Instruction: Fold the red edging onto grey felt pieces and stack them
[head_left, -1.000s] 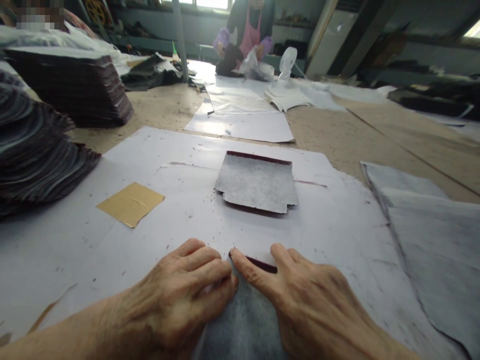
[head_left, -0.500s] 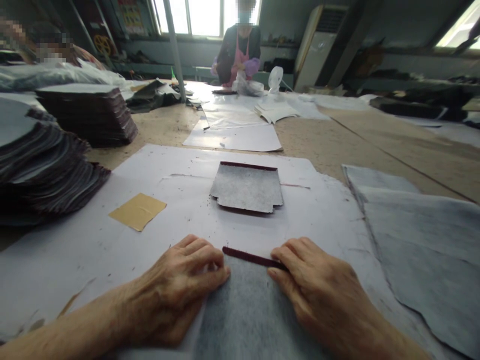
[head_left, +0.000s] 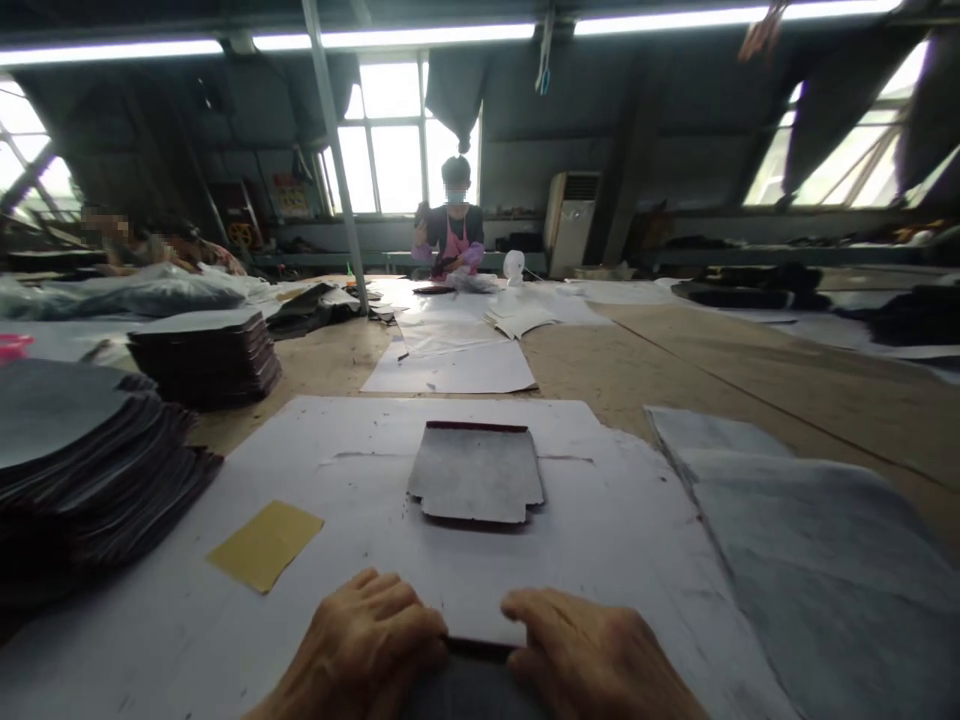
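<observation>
My left hand point(head_left: 360, 650) and my right hand point(head_left: 592, 660) lie side by side at the bottom edge of the view, fingers curled down onto the top edge of a grey-backed, dark-red piece point(head_left: 472, 685) that lies flat between them. Only a thin strip of this piece shows. Farther out on the white paper sheet point(head_left: 600, 540) lies a second cut grey piece point(head_left: 476, 485) with a dark-red edge, touched by neither hand.
Stacks of dark cut pieces point(head_left: 82, 470) point(head_left: 206, 355) stand at the left. A tan patch point(head_left: 264, 545) lies on the paper. Grey sheets point(head_left: 817, 560) spread at the right. A person in a pink apron point(head_left: 452, 240) works at the table's far end.
The camera has tilted up, so the room and ceiling lights show and my hands sit lower in view. Both hands stay pressed on the piece's top edge, now closer together.
</observation>
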